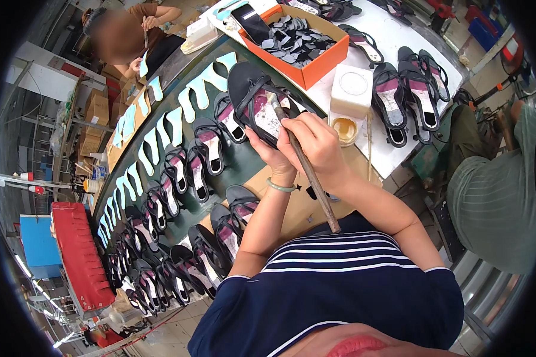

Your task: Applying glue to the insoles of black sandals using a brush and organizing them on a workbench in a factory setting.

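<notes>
A black sandal (248,88) with crossed straps and a pale, purple-patched insole is raised over the bench. My left hand (271,159), closed around its underside, supports it. My right hand (315,144) grips a long-handled brush (313,185). The brush's tip touches or hovers just over the insole near the straps; I cannot tell which. Beside my right hand stands a white square container (352,89), with a small tub of amber liquid (343,128) in front of it.
Rows of black sandals (207,143) and light-blue insole pieces (174,124) line the green bench to the left. An orange box (308,76) of dark pieces and more sandals (389,95) sit on the white table. One co-worker (125,38) is at the far left, another person (495,196) at right.
</notes>
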Action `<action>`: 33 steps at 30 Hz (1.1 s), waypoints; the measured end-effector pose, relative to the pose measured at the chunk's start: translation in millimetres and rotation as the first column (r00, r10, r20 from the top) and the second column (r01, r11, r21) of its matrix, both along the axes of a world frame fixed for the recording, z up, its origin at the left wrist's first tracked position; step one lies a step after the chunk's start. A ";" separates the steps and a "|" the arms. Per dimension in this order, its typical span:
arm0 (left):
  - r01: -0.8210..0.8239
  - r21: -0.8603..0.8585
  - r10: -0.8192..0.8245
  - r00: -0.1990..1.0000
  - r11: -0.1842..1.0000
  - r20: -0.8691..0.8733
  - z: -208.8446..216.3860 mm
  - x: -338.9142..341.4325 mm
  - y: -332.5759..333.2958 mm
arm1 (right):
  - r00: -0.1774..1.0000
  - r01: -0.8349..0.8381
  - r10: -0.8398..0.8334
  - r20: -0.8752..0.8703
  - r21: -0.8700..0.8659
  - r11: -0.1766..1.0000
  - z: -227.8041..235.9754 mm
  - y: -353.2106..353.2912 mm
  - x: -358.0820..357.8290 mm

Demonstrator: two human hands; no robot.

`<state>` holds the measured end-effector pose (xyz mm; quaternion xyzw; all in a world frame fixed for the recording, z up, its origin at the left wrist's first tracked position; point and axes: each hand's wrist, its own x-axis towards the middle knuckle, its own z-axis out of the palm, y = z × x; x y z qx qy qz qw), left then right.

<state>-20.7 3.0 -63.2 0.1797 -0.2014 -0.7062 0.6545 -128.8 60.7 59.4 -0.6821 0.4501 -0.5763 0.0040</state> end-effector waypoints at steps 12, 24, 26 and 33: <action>-0.254 -0.163 0.299 0.867 0.953 0.399 26.9 -13.2 5.4 | 0.998 -0.047 0.044 0.035 0.081 0.996 10.1 7.2 2.0; -0.002 0.046 -0.001 0.998 0.999 0.059 66.5 -17.1 2.1 | 0.994 -0.092 0.091 0.068 0.005 0.996 -11.7 -20.9 -12.9; -0.003 0.038 0.000 0.998 0.999 0.065 69.1 -16.4 4.1 | 0.995 -0.084 0.082 0.062 0.022 0.996 -12.4 -22.6 -12.4; 0.034 0.036 -0.037 0.997 0.999 0.062 74.2 -12.2 5.8 | 0.985 -0.120 0.109 0.131 0.083 0.989 -12.9 -24.9 -14.9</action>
